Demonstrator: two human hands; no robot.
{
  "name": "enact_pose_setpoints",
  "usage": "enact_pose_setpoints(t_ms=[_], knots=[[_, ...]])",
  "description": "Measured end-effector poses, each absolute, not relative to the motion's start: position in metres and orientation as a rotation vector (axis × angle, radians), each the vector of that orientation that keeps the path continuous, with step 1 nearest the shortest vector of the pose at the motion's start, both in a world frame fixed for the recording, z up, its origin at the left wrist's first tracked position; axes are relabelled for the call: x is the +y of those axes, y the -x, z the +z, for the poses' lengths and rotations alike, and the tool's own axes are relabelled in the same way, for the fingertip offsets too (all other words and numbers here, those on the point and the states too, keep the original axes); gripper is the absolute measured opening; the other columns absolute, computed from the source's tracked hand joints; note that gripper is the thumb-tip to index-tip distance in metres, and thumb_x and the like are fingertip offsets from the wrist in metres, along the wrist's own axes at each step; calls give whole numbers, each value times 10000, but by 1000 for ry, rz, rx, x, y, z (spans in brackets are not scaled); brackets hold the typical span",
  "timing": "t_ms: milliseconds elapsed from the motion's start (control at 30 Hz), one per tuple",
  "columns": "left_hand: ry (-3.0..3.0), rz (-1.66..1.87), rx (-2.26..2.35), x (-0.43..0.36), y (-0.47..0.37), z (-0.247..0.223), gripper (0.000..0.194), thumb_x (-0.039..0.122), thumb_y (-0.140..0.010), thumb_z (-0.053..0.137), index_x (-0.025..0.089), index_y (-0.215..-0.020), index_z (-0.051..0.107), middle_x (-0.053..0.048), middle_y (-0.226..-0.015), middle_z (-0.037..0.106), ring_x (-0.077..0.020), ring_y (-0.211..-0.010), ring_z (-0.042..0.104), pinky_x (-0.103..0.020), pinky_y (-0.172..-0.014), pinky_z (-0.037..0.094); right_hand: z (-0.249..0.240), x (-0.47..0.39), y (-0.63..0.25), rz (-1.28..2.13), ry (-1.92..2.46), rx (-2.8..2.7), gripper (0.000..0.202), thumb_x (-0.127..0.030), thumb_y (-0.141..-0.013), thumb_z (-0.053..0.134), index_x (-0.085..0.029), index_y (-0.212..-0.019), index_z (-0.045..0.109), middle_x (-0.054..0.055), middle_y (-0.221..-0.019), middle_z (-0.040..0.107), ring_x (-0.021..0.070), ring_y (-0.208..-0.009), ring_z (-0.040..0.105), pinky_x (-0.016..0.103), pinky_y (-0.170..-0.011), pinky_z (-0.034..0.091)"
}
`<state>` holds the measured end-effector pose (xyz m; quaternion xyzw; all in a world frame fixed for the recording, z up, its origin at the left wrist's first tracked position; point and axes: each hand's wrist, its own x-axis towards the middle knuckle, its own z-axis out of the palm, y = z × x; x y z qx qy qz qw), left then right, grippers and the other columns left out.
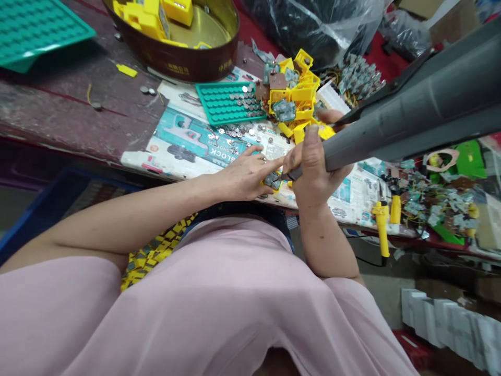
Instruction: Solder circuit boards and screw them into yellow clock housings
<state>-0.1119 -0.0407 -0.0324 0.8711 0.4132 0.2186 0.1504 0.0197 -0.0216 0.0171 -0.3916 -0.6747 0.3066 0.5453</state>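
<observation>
My left hand [245, 175] is closed round the edge of a small yellow plastic case [277, 188] with a grey circuit board in it, just above the front edge of the table. In my right hand [313, 167] is a long grey electric screwdriver [391, 115], fingers wrapped near its narrow end. Its tip points down at the case; whether it touches cannot be made out. Beyond both hands lie loose button cells [237, 134] and a teal ridged tray [223, 104] with more cells. A heap of yellow cases [305, 91] with boards sits beside the tray.
A brown round tin [176, 60] holds yellow cases at the back. A teal tray [35, 31] stands far left. At right are a yellow-handled soldering iron [381, 227] and a pile of wired boards [442, 203]. Many yellow cases [156, 253] lie below the table edge.
</observation>
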Motion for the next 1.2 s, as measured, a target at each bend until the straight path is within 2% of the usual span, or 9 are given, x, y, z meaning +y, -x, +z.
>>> enact_pose_setpoints(t_ms=[100,200,333,467,600,733,900,1033,1200], knots=[[-2478,613,1145,-44,114,-28,509,355,-895,620,157,-1359,552,-112,-1094,753,-273,-1121,659,-568,-1187,259,29,-27,-17,680,889,-1459,407,-637,-925,465,-287,-1113,555,-105,-514,293,98,-365,368,270,-449,431],[-2427,701,1163,-47,113,-26,370,415,-932,545,185,-1196,663,-108,-1191,728,-263,-1154,654,-593,-1202,227,39,-32,-16,661,946,-1399,394,-620,-929,463,-260,-1023,593,-87,-514,311,111,-382,406,278,-441,413],[-2463,826,1246,-42,106,-24,320,377,-972,459,223,-951,739,-42,-1165,741,-220,-1079,677,-579,-1206,249,47,-33,-18,663,848,-1317,373,-586,-887,551,-291,-1114,567,-93,-512,337,127,-374,408,284,-406,353],[-2545,775,1298,-28,102,-17,329,349,-989,442,263,-901,747,16,-1110,758,-214,-1162,637,-567,-1229,222,54,-28,-30,656,757,-1260,396,-522,-905,563,-330,-1245,494,-119,-501,327,106,-343,363,262,-398,342],[-2483,498,1468,-15,107,-9,286,282,-971,475,216,-1078,732,-45,-1259,711,-265,-1254,593,-566,-1202,280,52,-22,-54,531,784,-1247,364,-505,-982,460,-290,-1269,524,-103,-522,309,91,-361,397,248,-424,346],[-2494,381,1287,-18,118,0,478,308,-957,514,151,-1409,532,-121,-1428,592,-262,-1302,564,-426,-1109,438,43,-18,-79,507,699,-1248,373,-457,-935,568,-273,-1253,504,-122,-519,311,56,-348,338,218,-416,326],[-2680,37,1130,-28,116,16,404,292,-914,586,180,-1300,626,-112,-1329,653,-263,-1120,658,-365,-932,521,43,-21,-94,602,758,-1149,308,-366,-876,583,-295,-1171,529,-125,-488,381,92,-332,377,243,-378,335],[-2794,-236,1021,-24,104,28,253,296,-934,572,174,-1121,692,-105,-1125,730,-255,-982,695,-329,-781,511,44,-23,-99,585,814,-1168,309,-405,-861,617,-311,-1150,564,-113,-482,396,114,-330,392,271,-381,361],[-2874,-385,967,-21,95,41,293,120,-897,515,162,-1146,665,-100,-925,747,-254,-838,718,-307,-621,453,41,-19,-106,634,740,-1184,255,-381,-858,658,-302,-1097,614,-109,-464,424,98,-337,403,240,-375,370]])
